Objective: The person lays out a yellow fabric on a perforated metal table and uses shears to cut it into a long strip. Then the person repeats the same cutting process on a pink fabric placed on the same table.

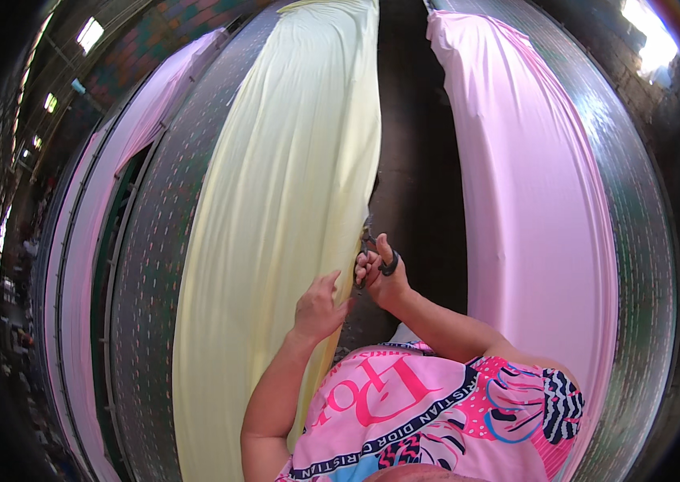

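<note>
A long sheet of pale yellow fabric (276, 177) lies in lengthwise folds over the table on my left. My right hand (384, 277) grips black-handled scissors (366, 238) at the fabric's right edge, thumb and fingers in the loops. The blades point away from me and look parted, though their tips are hard to make out. Over the yellow fabric, close to its near right edge, my left hand (321, 308) is held with its fingers apart and nothing in them. Whether its fingertips touch the cloth I cannot tell.
Pink fabric (525, 185) covers the table on my right, across a dark aisle (412, 145). More pink fabric (147, 100) hangs along a table farther left. The long tabletop (167, 209) beside the yellow cloth is dark with small pale marks. A brick wall (127, 60) stands behind.
</note>
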`<action>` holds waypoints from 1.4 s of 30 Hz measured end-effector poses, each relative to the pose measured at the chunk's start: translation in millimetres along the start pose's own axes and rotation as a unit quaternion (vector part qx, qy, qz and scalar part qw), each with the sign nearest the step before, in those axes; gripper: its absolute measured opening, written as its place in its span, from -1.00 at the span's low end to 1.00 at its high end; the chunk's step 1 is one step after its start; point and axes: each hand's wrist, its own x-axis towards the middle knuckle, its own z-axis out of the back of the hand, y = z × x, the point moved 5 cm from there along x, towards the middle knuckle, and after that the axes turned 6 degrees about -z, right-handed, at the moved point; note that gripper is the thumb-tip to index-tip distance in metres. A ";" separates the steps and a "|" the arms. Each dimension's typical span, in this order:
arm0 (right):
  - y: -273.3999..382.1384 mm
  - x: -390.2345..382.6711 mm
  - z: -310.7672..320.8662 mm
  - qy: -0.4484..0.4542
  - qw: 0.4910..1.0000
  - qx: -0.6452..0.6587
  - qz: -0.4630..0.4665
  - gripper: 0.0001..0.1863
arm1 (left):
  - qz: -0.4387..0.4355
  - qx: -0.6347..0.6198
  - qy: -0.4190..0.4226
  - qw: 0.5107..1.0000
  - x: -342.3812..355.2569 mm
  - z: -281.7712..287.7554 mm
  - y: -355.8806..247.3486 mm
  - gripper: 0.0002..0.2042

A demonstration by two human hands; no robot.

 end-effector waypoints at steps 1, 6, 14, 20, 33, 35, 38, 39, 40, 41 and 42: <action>-0.2 -0.3 -2.1 0.006 1.000 -0.007 -0.016 -0.34 | -0.030 0.010 -0.028 0.999 13.0 -6.6 -3.1 -0.46; 22.4 -30.1 -13.8 0.026 0.999 0.017 -0.008 -0.41 | -0.131 0.064 -0.089 0.985 72.7 -23.2 -32.7 -0.58; 40.5 -72.7 2.6 0.018 0.999 0.043 -0.004 -0.40 | -0.170 0.152 -0.044 0.973 121.8 -52.5 -53.6 -0.86; 88.7 -46.9 48.1 -0.080 0.995 0.043 0.041 -0.34 | -0.183 0.140 -0.030 0.973 129.6 -73.1 -96.2 -0.89; 216.1 82.9 16.5 -0.069 0.993 0.085 0.039 -0.09 | -0.065 0.051 -0.122 0.989 79.3 41.5 -106.0 -0.91; 221.5 113.8 10.6 -0.071 0.993 0.084 0.035 -0.08 | -0.058 0.059 -0.134 0.988 76.4 51.2 -104.6 -0.91; 240.6 155.2 10.2 -0.078 0.988 0.121 0.049 -0.06 | -0.023 0.069 -0.132 0.989 65.2 67.1 -115.4 -0.91; 245.8 156.8 11.6 -0.091 0.988 0.119 0.048 -0.04 | 0.000 0.067 -0.128 0.989 55.5 75.2 -126.7 -0.91; 257.6 167.5 7.1 -0.090 0.987 0.117 0.063 -0.02 | 0.005 0.069 -0.135 0.988 52.4 80.9 -124.3 -0.91; 268.3 178.7 6.6 -0.091 0.987 0.114 0.074 0.00 | 0.013 0.069 -0.141 0.987 50.1 83.6 -120.6 -0.91; 278.8 187.9 5.7 -0.081 0.988 0.098 0.088 0.05 | 0.018 0.069 -0.146 0.987 47.3 84.2 -116.3 -0.91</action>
